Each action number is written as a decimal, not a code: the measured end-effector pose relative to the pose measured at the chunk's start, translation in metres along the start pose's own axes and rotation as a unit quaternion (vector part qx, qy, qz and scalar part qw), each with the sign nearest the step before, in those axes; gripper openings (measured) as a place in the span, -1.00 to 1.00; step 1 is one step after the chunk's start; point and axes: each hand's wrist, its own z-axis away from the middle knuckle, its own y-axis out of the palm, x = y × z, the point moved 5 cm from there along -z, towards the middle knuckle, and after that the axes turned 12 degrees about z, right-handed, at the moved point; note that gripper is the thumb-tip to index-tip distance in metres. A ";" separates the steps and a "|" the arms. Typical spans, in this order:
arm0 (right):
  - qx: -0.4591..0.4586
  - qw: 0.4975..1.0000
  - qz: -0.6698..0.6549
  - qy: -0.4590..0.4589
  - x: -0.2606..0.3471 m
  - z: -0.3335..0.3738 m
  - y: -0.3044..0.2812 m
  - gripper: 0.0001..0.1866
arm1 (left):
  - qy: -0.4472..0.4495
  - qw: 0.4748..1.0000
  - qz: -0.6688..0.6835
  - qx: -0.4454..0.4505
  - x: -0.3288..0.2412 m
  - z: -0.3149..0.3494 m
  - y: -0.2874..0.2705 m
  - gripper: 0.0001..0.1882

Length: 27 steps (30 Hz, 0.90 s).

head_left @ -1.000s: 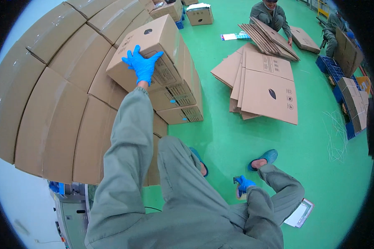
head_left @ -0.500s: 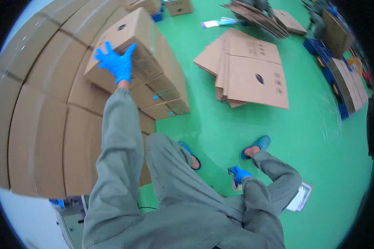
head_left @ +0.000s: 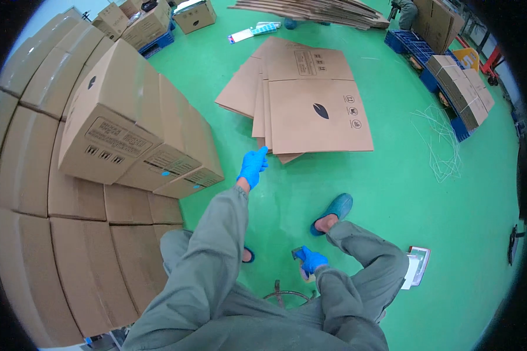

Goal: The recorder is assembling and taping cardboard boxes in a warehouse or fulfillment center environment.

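Note:
My left hand, in a blue glove, reaches to the near left corner of a stack of flattened cardboard cartons on the floor. Its fingers are partly bent, and I see nothing held in them; whether the fingertips touch the cardboard is unclear. Low over my lap, my right hand, also gloved in blue, is closed round a tape dispenser with a roll of clear tape. Upright taped cartons stand to the left of my left hand.
More cartons form a wall on the left. A metal ring base shows between my legs. Loose white straps lie on the right, near blue pallets. At the far side is another pile of flattened cardboard.
My left hand has left the upright carton and moved right to the flattened stack. My view has shifted rightward. My right hand still grips the tape dispenser.

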 end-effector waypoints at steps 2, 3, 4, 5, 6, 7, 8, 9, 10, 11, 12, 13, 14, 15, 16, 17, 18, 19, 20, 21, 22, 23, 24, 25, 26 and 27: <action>-0.013 1.000 -0.006 0.001 0.001 -0.006 -0.001 0.09 | -0.004 0.999 0.046 -0.004 0.020 -0.012 0.008 -0.52; -0.009 1.000 -0.010 0.004 0.001 -0.008 -0.001 0.06 | -0.004 0.998 0.067 -0.005 0.027 -0.016 0.009 -0.49; -0.015 1.000 -0.017 0.005 0.001 -0.009 -0.001 0.07 | -0.009 0.996 0.089 -0.022 0.031 -0.019 0.007 -0.49; -0.013 1.000 -0.020 0.010 0.001 -0.010 -0.001 0.08 | -0.013 0.993 0.110 -0.038 0.035 -0.023 0.004 -0.49; -0.008 1.000 -0.020 0.018 -0.001 -0.011 0.000 0.09 | -0.022 0.990 0.125 -0.055 0.037 -0.025 -0.001 -0.49; 0.001 1.000 -0.028 0.013 -0.001 -0.012 0.001 0.10 | 0.008 0.992 0.106 -0.064 0.034 -0.027 -0.005 -0.48; 0.012 0.999 -0.031 0.011 -0.003 -0.012 0.003 0.11 | 0.035 0.993 0.083 -0.073 0.030 -0.027 -0.009 -0.47; 0.028 0.999 -0.026 0.014 -0.005 -0.012 0.005 0.12 | 0.051 0.993 0.060 -0.085 0.026 -0.028 -0.011 -0.45; 0.026 0.999 -0.022 0.015 -0.006 -0.013 0.007 0.13 | 0.124 0.987 -0.005 -0.101 0.015 -0.027 -0.011 -0.45; 0.027 0.999 -0.011 0.021 -0.008 -0.014 0.008 0.13 | 0.187 0.973 -0.070 -0.117 0.003 -0.026 -0.007 -0.44; 0.033 0.999 0.001 0.028 -0.010 -0.016 0.010 0.14 | 0.249 0.949 -0.131 -0.140 -0.011 -0.025 0.000 -0.43; 0.028 0.999 -0.004 0.027 -0.010 -0.017 0.012 0.14 | 0.292 0.934 -0.142 -0.146 -0.024 -0.025 0.009 -0.40; 0.029 0.999 -0.009 0.026 -0.011 -0.019 0.014 0.14 | 0.335 0.916 -0.150 -0.159 -0.037 -0.025 0.022 -0.38; 0.037 0.999 -0.014 0.029 -0.012 -0.021 0.017 0.14 | 0.370 0.896 -0.166 -0.179 -0.051 -0.026 0.035 -0.35; 0.025 0.999 -0.012 0.021 -0.012 -0.023 0.017 0.13 | 0.302 0.933 -0.091 -0.171 -0.058 -0.039 0.047 -0.34; 0.019 1.000 -0.010 0.016 -0.012 -0.025 0.018 0.12 | 0.224 0.960 -0.024 -0.168 -0.064 -0.053 0.060 -0.32; 0.013 1.000 -0.008 0.011 -0.011 -0.026 0.019 0.11 | 0.119 0.982 0.033 -0.145 -0.066 -0.066 0.071 -0.35; 0.005 1.000 -0.021 0.020 -0.012 -0.027 0.019 0.07 | 0.075 0.986 0.086 -0.122 -0.071 -0.077 0.083 -0.37; -0.003 0.999 -0.032 0.029 -0.012 -0.028 0.019 0.04 | 0.006 0.988 0.129 -0.079 -0.072 -0.088 0.094 -0.43; -0.004 0.998 -0.047 0.043 -0.013 -0.027 0.019 0.00 | -0.030 0.983 0.175 -0.036 -0.072 -0.097 0.104 -0.44; -0.012 0.998 -0.047 0.034 -0.011 -0.027 0.018 -0.02 | -0.020 0.984 0.170 -0.045 -0.076 -0.107 0.107 -0.45; -0.012 0.998 -0.052 0.031 -0.010 -0.026 0.017 -0.04 | 0.023 0.984 0.169 -0.054 -0.080 -0.117 0.106 -0.41; -0.007 0.998 -0.054 0.033 -0.010 -0.025 0.016 -0.07 | 0.069 0.982 0.167 -0.063 -0.084 -0.128 0.105 -0.37; -0.023 0.998 -0.053 0.027 -0.008 -0.024 0.012 -0.08 | 0.078 0.979 0.176 -0.061 -0.083 -0.138 0.103 -0.42; -0.031 0.998 -0.049 0.024 -0.008 -0.023 0.009 -0.08 | 0.091 0.977 0.184 -0.059 -0.083 -0.147 0.099 -0.47; -0.025 0.998 -0.046 0.023 -0.007 -0.022 0.008 -0.09 | 0.067 0.978 0.186 -0.066 -0.078 -0.154 0.093 -0.52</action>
